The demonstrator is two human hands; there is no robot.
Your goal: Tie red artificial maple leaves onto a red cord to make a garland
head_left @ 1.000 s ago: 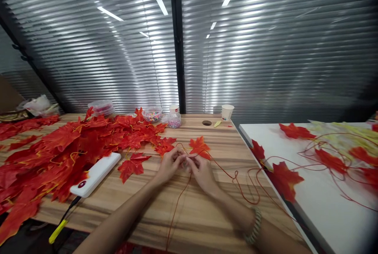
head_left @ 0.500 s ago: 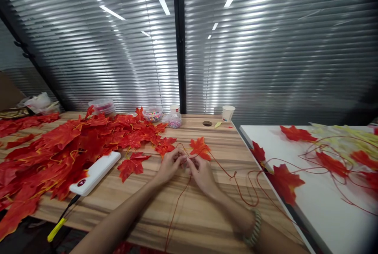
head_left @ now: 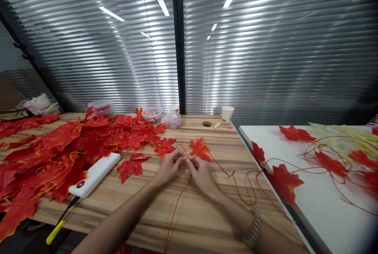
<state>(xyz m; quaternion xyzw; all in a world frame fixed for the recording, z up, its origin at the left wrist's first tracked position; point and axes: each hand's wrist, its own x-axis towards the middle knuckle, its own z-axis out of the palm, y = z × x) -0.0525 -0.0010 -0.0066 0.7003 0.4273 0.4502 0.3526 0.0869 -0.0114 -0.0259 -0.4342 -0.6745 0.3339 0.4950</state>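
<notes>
My left hand and my right hand meet fingertip to fingertip above the wooden table. Both pinch a thin red cord, which hangs down toward the front edge and also loops up behind my fingers. Just beyond my right hand lies a red maple leaf, with the cord running past it to the right. The small spot between my fingertips is too fine to make out. Another leaf rests left of my left hand. A braided band circles my right wrist.
A large pile of red leaves covers the left side, beside a white power bank with a cable. Bead tubs and a paper cup stand at the back. Cord and leaves lie on a white table at right.
Both hands keep nearly the same pinched pose, with only slight finger movement. The view has shifted very slightly.
</notes>
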